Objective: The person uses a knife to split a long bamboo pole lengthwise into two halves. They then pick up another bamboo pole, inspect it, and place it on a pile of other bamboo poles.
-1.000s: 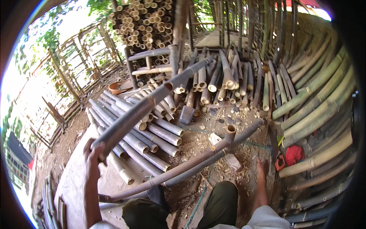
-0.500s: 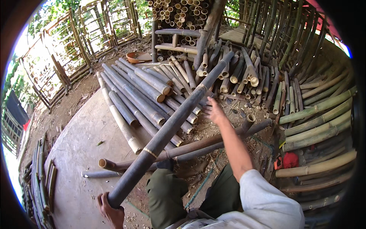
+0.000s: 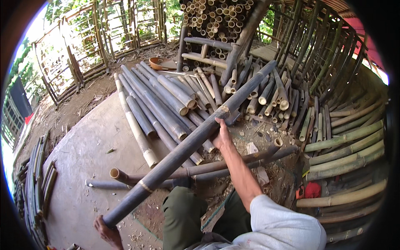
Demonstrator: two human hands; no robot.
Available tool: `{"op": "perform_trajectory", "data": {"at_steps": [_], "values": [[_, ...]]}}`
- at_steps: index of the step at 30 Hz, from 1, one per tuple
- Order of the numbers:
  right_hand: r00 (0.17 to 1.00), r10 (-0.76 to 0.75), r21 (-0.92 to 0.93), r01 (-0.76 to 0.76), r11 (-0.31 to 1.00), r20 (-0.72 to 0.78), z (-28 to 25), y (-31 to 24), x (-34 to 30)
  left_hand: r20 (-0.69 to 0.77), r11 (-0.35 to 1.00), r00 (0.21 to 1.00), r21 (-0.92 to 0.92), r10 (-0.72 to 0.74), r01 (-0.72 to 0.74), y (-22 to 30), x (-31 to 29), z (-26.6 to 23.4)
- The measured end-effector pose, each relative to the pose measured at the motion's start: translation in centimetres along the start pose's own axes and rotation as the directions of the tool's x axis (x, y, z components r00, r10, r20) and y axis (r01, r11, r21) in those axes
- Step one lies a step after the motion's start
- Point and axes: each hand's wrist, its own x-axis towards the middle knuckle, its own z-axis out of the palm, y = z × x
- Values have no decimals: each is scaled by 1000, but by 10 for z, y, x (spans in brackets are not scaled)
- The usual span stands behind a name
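Observation:
A long dark bamboo pole [image 3: 179,152] slants across in front of me, from the lower left up to the far right. My left hand [image 3: 107,234] is closed around its near end at the lower left. Farther up, my right hand [image 3: 221,135] grips the pole from below, close to a pale joint ring, with the thumb showing at its side; the pole hides the other fingers. Beneath the pole, two more bamboo poles lie crosswise, a brown one [image 3: 233,163] with a cut open end and a darker one [image 3: 107,183].
Cut dark bamboo lengths [image 3: 156,102] lie fanned on the concrete slab [image 3: 87,154]. Shorter pieces [image 3: 283,100] are heaped beyond, below a rack of stacked bamboo [image 3: 212,21]. Thick poles [image 3: 346,166] line the right side; thin ones [image 3: 35,183] lie left. A brown basket [image 3: 156,63] sits behind.
My right hand, open and apart from the pole before, has closed on it. The pole's near end has swung left and down with my left hand, and its far end has shifted right.

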Motion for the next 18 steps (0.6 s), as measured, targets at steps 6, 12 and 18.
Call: {"op": "perform_trajectory", "data": {"at_steps": [6, 12, 18], "values": [[978, -151, -121, 169, 978, 141, 80, -87, -52, -248, 993, 962, 2, 117, -120, -64, 69, 14], [930, -368, 93, 367, 926, -7, 18, -128, -58, -256, 968, 937, -23, 237, -251, -86, 144, 52], [915, -249, 1, 263, 965, -317, -45, -114, -49, -38, 944, 948, 118, 315, -308, -106, 239, 74]]}}
